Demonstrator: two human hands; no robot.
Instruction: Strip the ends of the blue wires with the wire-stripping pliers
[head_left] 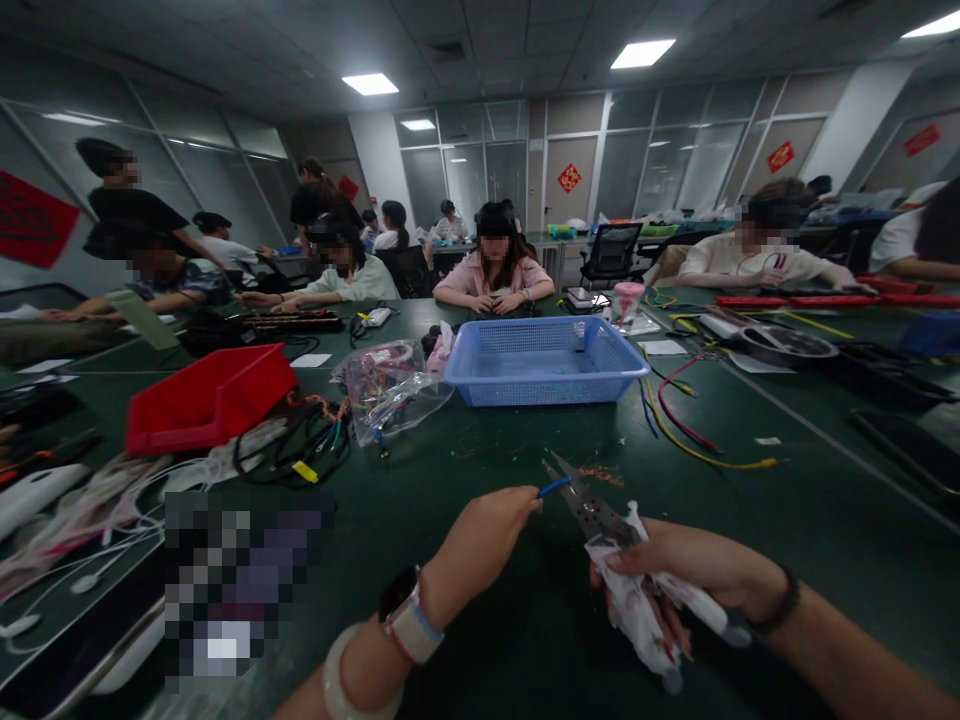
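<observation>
Between the fingers of my left hand is a short blue wire, pinched near its end. Its far end reaches the jaws of a pair of wire strippers. My right hand is wrapped round the tool's handles, which are covered with white tissue or cloth. Just beyond the jaws, a small heap of loose copper strands lies on the green table. Whether the jaws are fully closed on the wire is hard to make out.
Ahead stands a blue plastic basket. To its left are a clear bag of wires and a red bin. Coloured cables lie to the right. White earphones are at left. Several people sit around the tables.
</observation>
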